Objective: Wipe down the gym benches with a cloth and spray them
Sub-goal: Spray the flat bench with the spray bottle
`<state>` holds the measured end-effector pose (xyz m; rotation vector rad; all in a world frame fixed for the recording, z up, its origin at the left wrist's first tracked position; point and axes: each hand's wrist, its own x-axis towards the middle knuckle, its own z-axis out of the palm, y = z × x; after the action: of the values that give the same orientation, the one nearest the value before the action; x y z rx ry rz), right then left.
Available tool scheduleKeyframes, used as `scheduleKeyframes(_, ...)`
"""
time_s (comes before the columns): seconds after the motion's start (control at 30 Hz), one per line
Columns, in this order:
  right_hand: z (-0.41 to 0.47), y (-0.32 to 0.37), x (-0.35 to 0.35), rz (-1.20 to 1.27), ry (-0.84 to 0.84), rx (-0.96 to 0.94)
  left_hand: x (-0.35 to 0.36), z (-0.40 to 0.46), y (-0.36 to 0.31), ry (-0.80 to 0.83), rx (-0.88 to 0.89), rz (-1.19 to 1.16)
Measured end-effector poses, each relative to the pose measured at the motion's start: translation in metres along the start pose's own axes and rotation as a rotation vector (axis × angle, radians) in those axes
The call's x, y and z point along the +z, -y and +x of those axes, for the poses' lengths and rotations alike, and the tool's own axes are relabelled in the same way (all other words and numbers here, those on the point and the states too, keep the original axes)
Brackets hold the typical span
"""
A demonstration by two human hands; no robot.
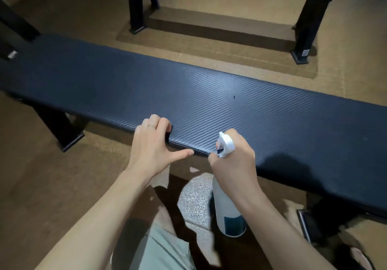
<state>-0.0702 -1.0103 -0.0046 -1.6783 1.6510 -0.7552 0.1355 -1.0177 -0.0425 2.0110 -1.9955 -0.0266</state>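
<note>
A: What's biggest here?
B: The dark bench [209,100], both ends cut off. A second bench [303,24] behind shows only legs.
A: The hands?
B: Left hand [152,144] rests on the near edge, fingers curled, thumb out; a cloth [162,177] is half hidden beneath. Right hand [234,161] grips the spray bottle [228,209], nozzle mostly covered.

A single head-worn wide-angle view looks forward and down from close above the bench [209,93], which crosses the frame from 9 to 3 o'clock. The person's forearms enter from 6 o'clock. A second bench frame [310,18] stands on the floor toward 12 o'clock.
</note>
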Motion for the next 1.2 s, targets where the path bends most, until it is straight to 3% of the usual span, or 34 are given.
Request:
scheduleKeyframes(0.1,0.0,0.016,0.027,0.007,-0.018,0.006,-0.006,-0.001,0.027,-0.056,-0.026,-0.062)
scheduleKeyframes(0.23,-0.003,0.037,0.047,0.081,0.044,0.082,-0.015,-0.009,0.087,-0.212,-0.442,-0.08)
scheduleKeyframes(0.33,-0.006,0.053,0.06,0.087,0.069,0.127,-0.019,-0.006,0.124,-0.205,-0.595,-0.152)
scheduleKeyframes(0.47,-0.004,0.066,0.07,0.17,0.105,0.104,-0.012,-0.002,0.133,-0.214,-0.578,-0.263)
scheduleKeyframes(0.67,-0.007,0.065,0.09,0.025,0.063,-0.045,-0.007,-0.003,0.136,-0.257,-0.55,-0.28)
scheduleKeyframes(1.03,0.01,0.093,0.116,0.096,0.168,0.008,0.006,-0.001,0.146,-0.295,-0.517,-0.241)
scheduleKeyframes(1.2,0.012,0.117,0.148,0.16,0.103,-0.07,0.007,0.001,0.149,-0.273,-0.502,-0.272)
